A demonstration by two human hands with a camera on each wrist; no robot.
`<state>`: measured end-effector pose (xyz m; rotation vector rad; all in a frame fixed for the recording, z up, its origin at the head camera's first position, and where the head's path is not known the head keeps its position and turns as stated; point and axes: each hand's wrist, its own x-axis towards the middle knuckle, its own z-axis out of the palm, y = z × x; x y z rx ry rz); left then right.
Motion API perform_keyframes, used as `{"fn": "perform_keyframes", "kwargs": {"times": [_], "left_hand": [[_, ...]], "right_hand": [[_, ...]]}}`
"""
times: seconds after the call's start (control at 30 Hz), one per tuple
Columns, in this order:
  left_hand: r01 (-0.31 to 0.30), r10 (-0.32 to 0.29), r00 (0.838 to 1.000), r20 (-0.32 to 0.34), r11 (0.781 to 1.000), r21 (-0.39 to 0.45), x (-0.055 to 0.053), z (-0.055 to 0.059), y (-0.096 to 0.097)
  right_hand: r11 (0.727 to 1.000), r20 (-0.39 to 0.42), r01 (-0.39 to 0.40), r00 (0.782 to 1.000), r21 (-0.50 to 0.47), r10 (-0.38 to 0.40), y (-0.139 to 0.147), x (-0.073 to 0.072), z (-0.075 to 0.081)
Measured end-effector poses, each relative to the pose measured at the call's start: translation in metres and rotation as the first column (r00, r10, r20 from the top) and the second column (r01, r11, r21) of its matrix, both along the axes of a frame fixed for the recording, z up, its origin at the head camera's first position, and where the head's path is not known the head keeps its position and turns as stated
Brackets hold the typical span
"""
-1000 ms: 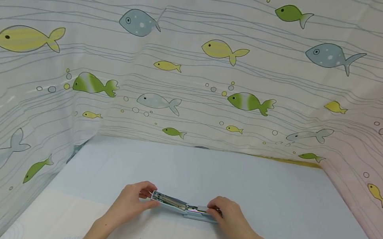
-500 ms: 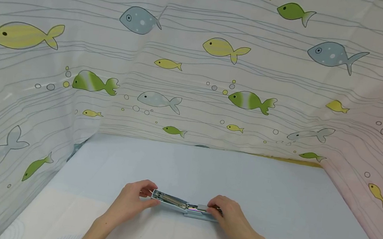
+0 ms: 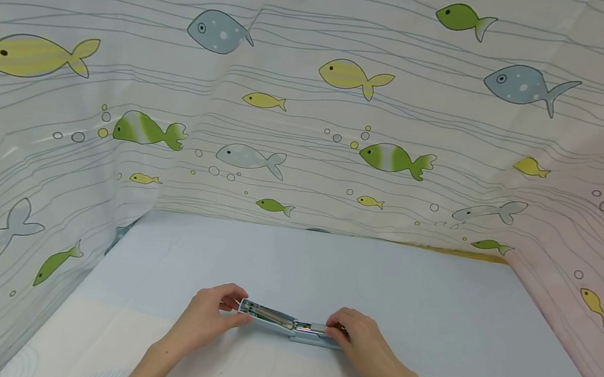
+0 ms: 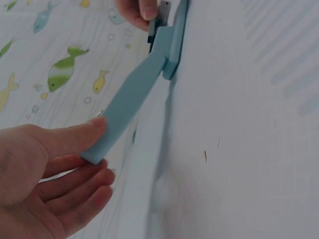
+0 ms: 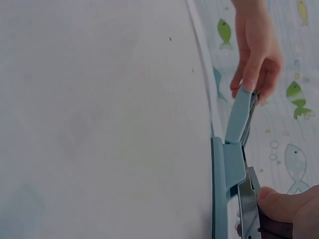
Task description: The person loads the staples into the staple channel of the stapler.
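A light-blue stapler (image 3: 269,325) lies folded wide open, its top cover (image 4: 130,97) swung back to the left and slanting up from the hinge. My left hand (image 3: 210,314) pinches the free end of that cover, thumb on one face and fingers behind. Metal parts show along the cover's inner side. On the right, the base (image 5: 218,184) rests along the tabletop. Above it runs the silvery staple magazine (image 5: 248,206), pinched near its outer end by my right hand (image 3: 362,342). The right fingers hide that end in the head view.
A pale blue and white cloth (image 3: 407,296) covers the table. Fish-printed curtains (image 3: 309,126) hang along the back and both sides. Small dark specks (image 4: 205,156) lie on the cloth near the front.
The head view has tilted very slightly down. Both hands keep their hold on the stapler, and its opening angle looks the same.
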<state>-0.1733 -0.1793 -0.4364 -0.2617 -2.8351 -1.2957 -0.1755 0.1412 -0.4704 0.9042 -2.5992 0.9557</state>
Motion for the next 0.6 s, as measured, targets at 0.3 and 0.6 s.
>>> {"fn": "perform_keyframes", "kwargs": {"times": [0.3, 0.6], "left_hand": [[0.009, -0.009, 1.000, -0.006, 1.000, 0.002, 0.0002, 0.0002, -0.0009], [0.025, -0.025, 1.000, -0.009, 1.000, 0.002, -0.0008, -0.0002, -0.0024]], "right_hand": [[1.000, 0.017, 0.008, 1.000, 0.008, -0.008, -0.0053, 0.0002, 0.0014], [0.999, 0.014, 0.032, 0.999, 0.024, -0.033, -0.0079, 0.0001, 0.0023]]}}
